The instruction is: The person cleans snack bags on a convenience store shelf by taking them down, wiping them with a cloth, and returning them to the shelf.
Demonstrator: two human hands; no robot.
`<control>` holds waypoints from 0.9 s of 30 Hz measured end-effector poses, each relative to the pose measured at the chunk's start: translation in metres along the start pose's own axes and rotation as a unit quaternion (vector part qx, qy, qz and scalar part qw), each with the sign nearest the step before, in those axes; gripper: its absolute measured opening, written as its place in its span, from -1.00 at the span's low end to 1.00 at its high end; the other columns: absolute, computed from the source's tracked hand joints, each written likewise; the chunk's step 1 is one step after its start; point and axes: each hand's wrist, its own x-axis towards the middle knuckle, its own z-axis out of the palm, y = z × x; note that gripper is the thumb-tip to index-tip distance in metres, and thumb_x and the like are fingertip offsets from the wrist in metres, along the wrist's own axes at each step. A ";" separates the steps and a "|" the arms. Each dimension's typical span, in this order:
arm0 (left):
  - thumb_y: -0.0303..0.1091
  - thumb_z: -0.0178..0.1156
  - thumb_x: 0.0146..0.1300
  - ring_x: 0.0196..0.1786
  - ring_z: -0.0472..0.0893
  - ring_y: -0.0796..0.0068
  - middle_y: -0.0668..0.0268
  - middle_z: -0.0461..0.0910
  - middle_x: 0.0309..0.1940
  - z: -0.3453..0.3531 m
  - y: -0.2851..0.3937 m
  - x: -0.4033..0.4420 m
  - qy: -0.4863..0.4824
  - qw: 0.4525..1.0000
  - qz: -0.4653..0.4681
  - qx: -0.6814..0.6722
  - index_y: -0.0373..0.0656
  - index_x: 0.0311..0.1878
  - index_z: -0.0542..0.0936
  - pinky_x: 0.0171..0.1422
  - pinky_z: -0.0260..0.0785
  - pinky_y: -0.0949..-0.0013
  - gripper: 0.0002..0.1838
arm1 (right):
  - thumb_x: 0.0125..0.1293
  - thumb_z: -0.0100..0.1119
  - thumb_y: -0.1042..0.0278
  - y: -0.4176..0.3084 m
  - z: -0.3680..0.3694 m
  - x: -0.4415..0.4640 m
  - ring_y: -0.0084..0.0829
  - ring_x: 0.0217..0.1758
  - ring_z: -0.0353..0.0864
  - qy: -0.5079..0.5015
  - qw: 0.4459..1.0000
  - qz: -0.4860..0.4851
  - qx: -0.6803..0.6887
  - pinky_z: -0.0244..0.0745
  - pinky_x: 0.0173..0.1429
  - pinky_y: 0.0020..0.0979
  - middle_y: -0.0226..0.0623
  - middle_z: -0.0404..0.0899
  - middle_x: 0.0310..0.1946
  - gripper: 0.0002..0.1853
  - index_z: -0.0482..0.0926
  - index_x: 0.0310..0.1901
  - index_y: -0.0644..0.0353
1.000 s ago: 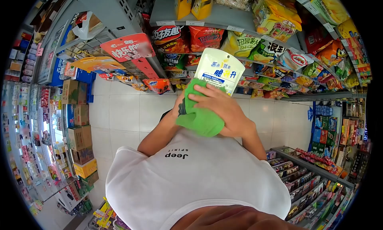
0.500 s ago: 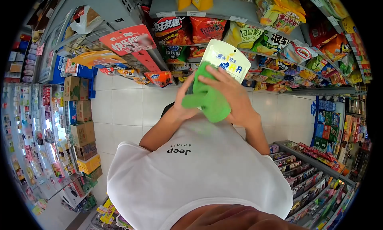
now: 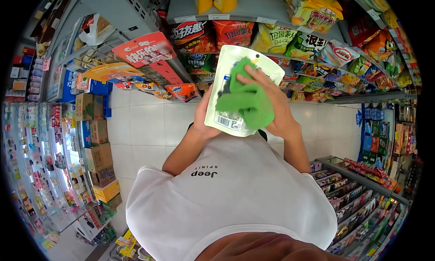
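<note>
A pale green snack pouch (image 3: 215, 111) with a barcode near its lower edge is held in front of the white shirt. My left hand (image 3: 204, 113) grips the pouch along its left edge, with most of its fingers hidden behind it. Over the pouch's printed face lies a green cloth (image 3: 253, 104), bunched and partly blurred. My right hand (image 3: 274, 100) holds this cloth against the pouch, its fingers bent over the cloth's upper right part.
Shelves with snack bags (image 3: 233, 33) stand ahead. At the left are a wire rack with a red sign (image 3: 145, 49) and stacked cardboard boxes (image 3: 98, 157). A rack of packets (image 3: 349, 193) is at the lower right, and tiled floor (image 3: 145, 125) lies below.
The cloth and my right hand have shifted right across the pouch, uncovering its left side and barcode. My left hand now shows at the pouch's left edge.
</note>
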 end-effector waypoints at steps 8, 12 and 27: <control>0.14 -0.18 0.54 0.36 0.48 0.20 0.23 0.37 0.41 -0.017 -0.012 -0.005 -0.051 0.995 -0.012 0.082 -0.09 0.51 0.22 0.43 0.36 0.05 -0.34 | 0.18 0.15 0.35 -0.007 0.000 0.015 0.00 0.44 0.36 -0.041 0.997 -0.053 -0.042 0.22 0.52 -0.07 -0.10 0.38 0.40 -0.40 0.44 0.32 0.14; 0.11 -0.21 0.56 0.33 0.50 0.23 0.24 0.42 0.36 -0.008 -0.011 -0.001 -0.019 0.997 -0.034 0.065 -0.09 0.50 0.23 0.41 0.37 0.06 -0.38 | 0.15 0.17 0.35 0.010 -0.004 0.018 0.02 0.44 0.36 0.024 0.998 -0.022 -0.062 0.24 0.51 -0.06 -0.09 0.39 0.39 -0.38 0.44 0.32 0.16; 0.10 -0.35 0.56 0.34 0.47 0.15 0.13 0.40 0.37 0.020 -0.001 0.016 0.042 0.997 0.061 0.011 -0.11 0.49 0.26 0.46 0.30 0.05 -0.36 | 0.31 0.17 0.30 -0.002 -0.001 -0.024 0.02 0.48 0.32 -0.011 0.999 0.001 0.050 0.13 0.56 -0.08 -0.08 0.42 0.36 -0.44 0.37 0.32 0.32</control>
